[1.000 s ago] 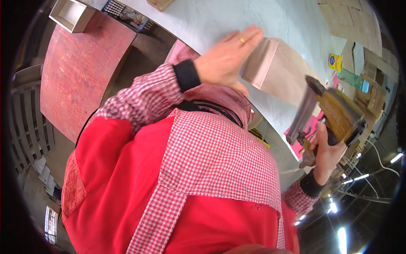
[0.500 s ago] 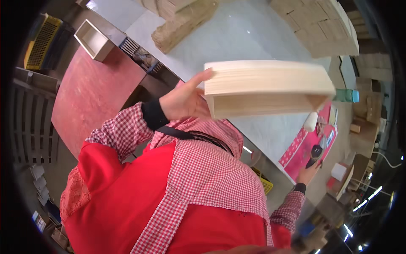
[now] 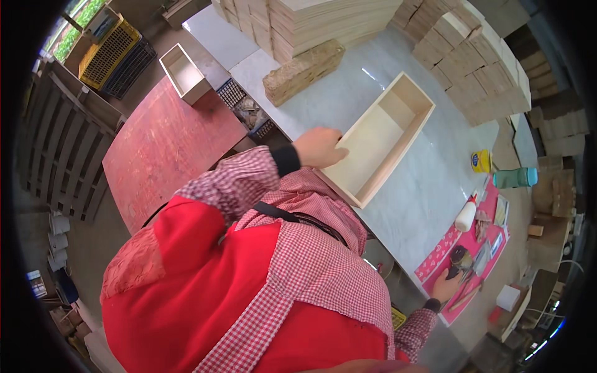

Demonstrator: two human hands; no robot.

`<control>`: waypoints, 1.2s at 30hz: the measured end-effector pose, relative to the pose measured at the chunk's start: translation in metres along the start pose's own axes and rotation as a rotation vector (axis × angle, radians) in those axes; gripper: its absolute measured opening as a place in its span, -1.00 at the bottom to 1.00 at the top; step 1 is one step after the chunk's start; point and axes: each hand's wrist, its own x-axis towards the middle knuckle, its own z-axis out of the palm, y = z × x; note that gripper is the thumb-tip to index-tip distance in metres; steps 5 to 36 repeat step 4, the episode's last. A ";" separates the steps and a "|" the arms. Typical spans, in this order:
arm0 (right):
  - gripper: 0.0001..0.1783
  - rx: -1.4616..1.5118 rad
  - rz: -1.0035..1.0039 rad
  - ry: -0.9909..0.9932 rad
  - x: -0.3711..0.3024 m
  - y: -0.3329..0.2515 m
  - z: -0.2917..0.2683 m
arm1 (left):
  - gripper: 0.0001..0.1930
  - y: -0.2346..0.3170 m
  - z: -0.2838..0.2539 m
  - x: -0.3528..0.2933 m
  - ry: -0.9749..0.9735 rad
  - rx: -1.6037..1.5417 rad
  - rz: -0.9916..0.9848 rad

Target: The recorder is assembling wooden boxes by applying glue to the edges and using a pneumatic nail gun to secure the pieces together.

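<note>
A shallow, open-topped box of pale wood (image 3: 377,144) lies on the grey table (image 3: 429,186), angled from near left to far right, with its hollow facing up. My left hand (image 3: 320,147) grips the box's left side near its closer end, thumb and fingers at the wall. Off to the right, my right hand (image 3: 446,286) is closed on a black tool (image 3: 454,272) over a pink mat (image 3: 435,264); its exact kind is unclear. A white glue bottle (image 3: 466,214) with a red tip lies beside the mat's far edge.
Tall stacks of wooden boards (image 3: 336,25) and wooden blocks (image 3: 479,68) stand behind. A rough wood block (image 3: 303,71) lies in front of them. Another box (image 3: 185,74) sits on the red table (image 3: 168,149). A yellow tub (image 3: 481,161) and teal bottle (image 3: 515,178) stand right.
The wooden box has come down from the air onto the table and turned hollow side up, my left hand still on it. My right hand stays by the black tool at the mat.
</note>
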 end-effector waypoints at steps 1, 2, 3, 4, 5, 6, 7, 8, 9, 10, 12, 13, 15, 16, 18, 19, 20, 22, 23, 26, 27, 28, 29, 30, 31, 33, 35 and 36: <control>-0.32 -0.002 -0.002 0.012 0.000 -0.007 -0.003 | -0.59 0.004 0.002 0.002 0.016 -0.003 -0.013; -0.33 -0.003 -0.017 0.022 0.001 -0.016 -0.004 | -0.57 0.002 0.004 0.001 0.035 -0.031 -0.019; -0.33 -0.002 -0.044 0.029 0.004 -0.029 -0.003 | -0.55 -0.004 0.006 -0.004 0.062 -0.060 -0.035; -0.33 0.012 -0.096 0.027 0.015 -0.044 0.001 | -0.52 -0.014 0.005 -0.012 0.098 -0.087 -0.057; -0.33 0.012 -0.096 0.027 0.015 -0.044 0.001 | -0.52 -0.014 0.005 -0.012 0.098 -0.087 -0.057; -0.33 0.012 -0.096 0.027 0.015 -0.044 0.001 | -0.52 -0.014 0.005 -0.012 0.098 -0.087 -0.057; -0.33 0.012 -0.096 0.027 0.015 -0.044 0.001 | -0.52 -0.014 0.005 -0.012 0.098 -0.087 -0.057; -0.33 0.012 -0.096 0.027 0.015 -0.044 0.001 | -0.52 -0.014 0.005 -0.012 0.098 -0.087 -0.057; -0.33 0.012 -0.096 0.027 0.015 -0.044 0.001 | -0.52 -0.014 0.005 -0.012 0.098 -0.087 -0.057; -0.33 0.012 -0.096 0.027 0.015 -0.044 0.001 | -0.52 -0.014 0.005 -0.012 0.098 -0.087 -0.057; -0.33 0.012 -0.096 0.027 0.015 -0.044 0.001 | -0.52 -0.014 0.005 -0.012 0.098 -0.087 -0.057; -0.33 0.012 -0.096 0.027 0.015 -0.044 0.001 | -0.52 -0.014 0.005 -0.012 0.098 -0.087 -0.057; -0.33 0.012 -0.096 0.027 0.015 -0.044 0.001 | -0.52 -0.014 0.005 -0.012 0.098 -0.087 -0.057; -0.33 0.012 -0.096 0.027 0.015 -0.044 0.001 | -0.52 -0.014 0.005 -0.012 0.098 -0.087 -0.057; -0.33 0.012 -0.096 0.027 0.015 -0.044 0.001 | -0.52 -0.014 0.005 -0.012 0.098 -0.087 -0.057; -0.33 0.012 -0.096 0.027 0.015 -0.044 0.001 | -0.52 -0.014 0.005 -0.012 0.098 -0.087 -0.057; -0.33 0.012 -0.096 0.027 0.015 -0.044 0.001 | -0.52 -0.014 0.005 -0.012 0.098 -0.087 -0.057; -0.33 0.012 -0.096 0.027 0.015 -0.044 0.001 | -0.52 -0.014 0.005 -0.012 0.098 -0.087 -0.057; -0.33 0.012 -0.096 0.027 0.015 -0.044 0.001 | -0.52 -0.014 0.005 -0.012 0.098 -0.087 -0.057; -0.33 0.012 -0.096 0.027 0.015 -0.044 0.001 | -0.52 -0.014 0.005 -0.012 0.098 -0.087 -0.057; -0.33 0.012 -0.096 0.027 0.015 -0.044 0.001 | -0.52 -0.014 0.005 -0.012 0.098 -0.087 -0.057; -0.33 0.012 -0.096 0.027 0.015 -0.044 0.001 | -0.52 -0.014 0.005 -0.012 0.098 -0.087 -0.057; -0.33 0.012 -0.096 0.027 0.015 -0.044 0.001 | -0.52 -0.014 0.005 -0.012 0.098 -0.087 -0.057; -0.33 0.012 -0.096 0.027 0.015 -0.044 0.001 | -0.52 -0.014 0.005 -0.012 0.098 -0.087 -0.057; -0.33 0.012 -0.096 0.027 0.015 -0.044 0.001 | -0.52 -0.014 0.005 -0.012 0.098 -0.087 -0.057; -0.33 0.012 -0.096 0.027 0.015 -0.044 0.001 | -0.52 -0.014 0.005 -0.012 0.098 -0.087 -0.057; -0.33 0.012 -0.096 0.027 0.015 -0.044 0.001 | -0.52 -0.014 0.005 -0.012 0.098 -0.087 -0.057; -0.33 0.012 -0.096 0.027 0.015 -0.044 0.001 | -0.52 -0.014 0.005 -0.012 0.098 -0.087 -0.057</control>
